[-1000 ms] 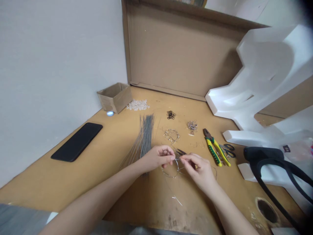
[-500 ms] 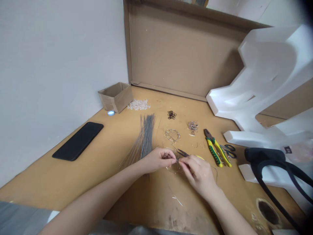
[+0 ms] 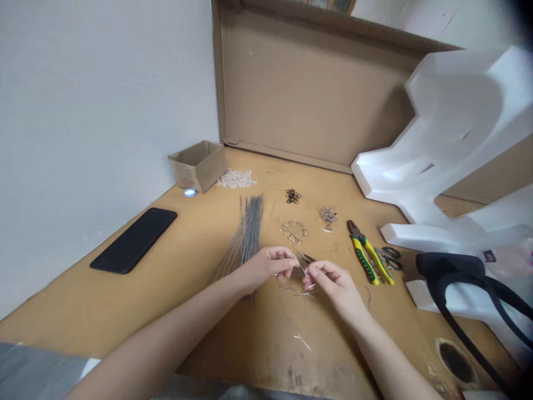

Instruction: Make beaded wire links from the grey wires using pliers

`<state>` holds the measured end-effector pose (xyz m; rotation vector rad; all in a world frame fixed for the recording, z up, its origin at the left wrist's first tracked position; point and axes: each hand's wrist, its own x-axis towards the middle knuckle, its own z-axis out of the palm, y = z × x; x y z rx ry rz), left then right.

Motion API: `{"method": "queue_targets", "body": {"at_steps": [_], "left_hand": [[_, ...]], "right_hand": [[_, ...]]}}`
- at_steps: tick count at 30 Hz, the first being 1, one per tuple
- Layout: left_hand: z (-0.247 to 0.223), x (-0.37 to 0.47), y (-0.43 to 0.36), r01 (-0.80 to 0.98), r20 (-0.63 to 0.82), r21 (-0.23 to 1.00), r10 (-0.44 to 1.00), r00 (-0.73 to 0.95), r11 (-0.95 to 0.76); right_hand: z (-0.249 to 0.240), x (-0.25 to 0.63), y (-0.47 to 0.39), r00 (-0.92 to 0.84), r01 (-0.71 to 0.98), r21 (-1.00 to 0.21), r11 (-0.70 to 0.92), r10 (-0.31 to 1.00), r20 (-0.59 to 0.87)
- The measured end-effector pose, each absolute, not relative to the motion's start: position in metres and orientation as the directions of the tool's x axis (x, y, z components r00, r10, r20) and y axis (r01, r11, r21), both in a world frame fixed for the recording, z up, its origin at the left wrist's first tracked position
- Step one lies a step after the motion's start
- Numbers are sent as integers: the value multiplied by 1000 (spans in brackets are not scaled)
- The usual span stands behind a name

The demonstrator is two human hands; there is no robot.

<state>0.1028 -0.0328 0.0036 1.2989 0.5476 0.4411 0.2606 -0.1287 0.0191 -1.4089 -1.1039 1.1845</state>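
Thin silvery wire [image 3: 302, 270] runs between my two hands, over the front middle of the table. My left hand [image 3: 272, 265] pinches one part of it between thumb and fingers. Close beside it, my right hand [image 3: 333, 282] is closed on the wire with thumb and forefinger. Below the fingers lie more bent wire pieces [image 3: 297, 291]. Dark plier tips [image 3: 308, 258] show just behind my hands; the rest of that tool is hidden. A bundle of straight grey wires [image 3: 250, 230] lies left of my left hand, partly under it.
Behind my hands are a ring of bent wires [image 3: 293, 231], dark rings [image 3: 293, 196] and a small metal pile [image 3: 328, 214]. Yellow-green pliers [image 3: 368, 253] and scissors [image 3: 390, 258] lie right. A black phone [image 3: 134, 240], cardboard box [image 3: 197, 165] and clear bits [image 3: 237, 178] are left; white foam [image 3: 449, 111] stands right.
My hands have moved slightly apart, and my right hand has turned so its fingers are more upright. The wire between them now shows more.
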Motion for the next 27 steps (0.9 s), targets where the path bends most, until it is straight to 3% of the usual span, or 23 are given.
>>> {"method": "queue_targets", "body": {"at_steps": [17, 27], "left_hand": [[1, 103, -32, -47, -111, 967, 586, 803, 249], [1, 105, -35, -57, -93, 961, 510, 855, 270]], "right_hand": [[14, 267, -127, 77, -22, -990, -141, 987, -142], [16, 261, -129, 175, 205, -978, -49, 985, -13]]}}
